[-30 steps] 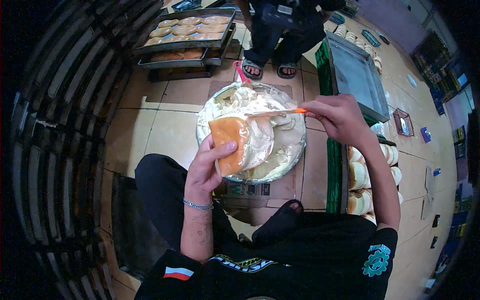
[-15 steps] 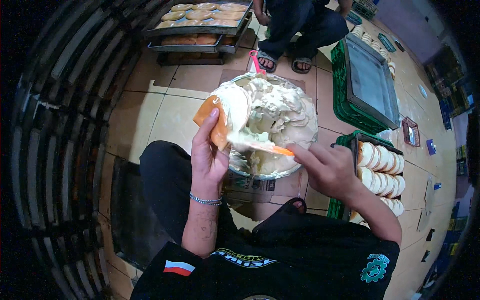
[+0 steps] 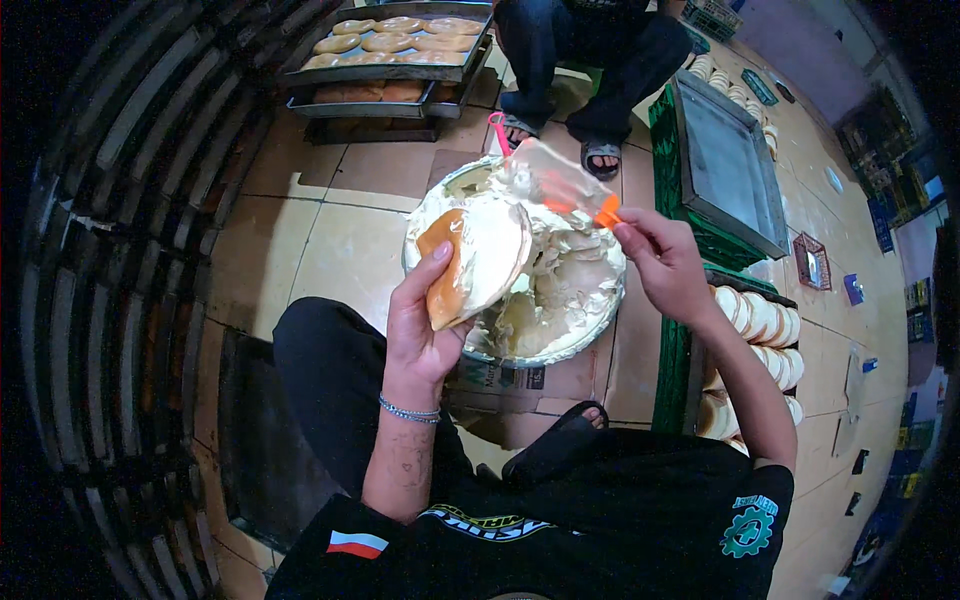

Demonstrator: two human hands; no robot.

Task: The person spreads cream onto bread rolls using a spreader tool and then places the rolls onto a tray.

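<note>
My left hand (image 3: 421, 310) is closed around a browned bread bun (image 3: 448, 290), tilted with its cream-covered face (image 3: 492, 255) toward the right. My right hand (image 3: 662, 262) grips the orange handle of a spatula (image 3: 562, 183), whose wide, cream-smeared blade points up and left, clear of the bun. Beneath both hands stands a large round tub (image 3: 560, 357) of pale whipped cream (image 3: 585, 265), scooped hollow at its middle. A pink handle (image 3: 497, 126) sticks up at the tub's far edge; the rest of that tool is hidden.
Stacked trays of buns (image 3: 398, 50) stand far left. Another person (image 3: 590, 60) is just beyond the tub. On the right are a green crate (image 3: 672, 190) with a metal tray (image 3: 730, 150) on top and a crate of cream-faced buns (image 3: 760, 340). Dark slatted racks (image 3: 120, 300) line the left.
My right hand has lifted the spatula up and away from the bun, and its blade now points up-left. The bun has moved slightly right, its cream face showing more.
</note>
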